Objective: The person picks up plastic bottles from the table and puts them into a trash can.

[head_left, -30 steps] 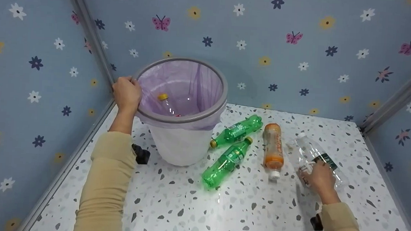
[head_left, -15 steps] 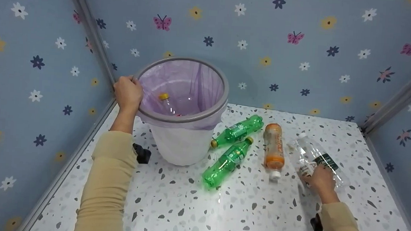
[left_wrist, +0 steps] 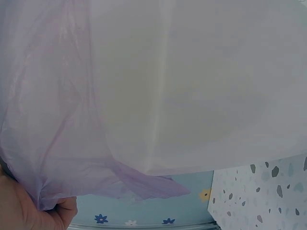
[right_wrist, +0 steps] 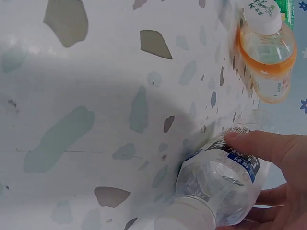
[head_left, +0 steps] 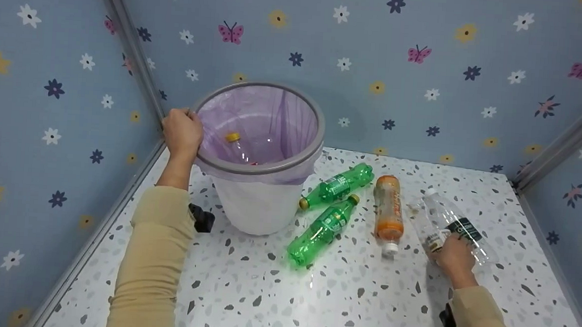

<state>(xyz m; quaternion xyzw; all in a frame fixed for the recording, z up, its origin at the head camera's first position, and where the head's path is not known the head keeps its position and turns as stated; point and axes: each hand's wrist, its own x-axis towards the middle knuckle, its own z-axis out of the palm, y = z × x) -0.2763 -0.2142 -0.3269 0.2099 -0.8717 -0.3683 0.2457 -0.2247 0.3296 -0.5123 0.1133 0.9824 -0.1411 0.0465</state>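
Observation:
My left hand (head_left: 183, 131) grips the grey rim (head_left: 258, 168) of a white bin (head_left: 258, 207) along with its purple liner (left_wrist: 62, 110), the fingers curled over the edge. A yellow-capped clear bottle (head_left: 241, 153) shows inside. On the right, my right hand (head_left: 456, 255) holds a clear plastic bottle (right_wrist: 216, 177) with a white cap, the thumb across its printed label and the fingers on the far side. Right beside it lies another clear bottle (head_left: 447, 209) with a dark green label, partly behind the hand in the head view.
Two green bottles (head_left: 322, 231) lie just right of the bin. Between them and the clear bottles is an orange-labelled bottle (head_left: 389, 205) with a white cap. Patterned walls (head_left: 359, 46) enclose the speckled tabletop (head_left: 338, 303) at the back and both sides.
The clear bottle in my right hand has turned slightly, and its pale label shows more. My left hand stays on the bin's rim. The other bottles lie as before.

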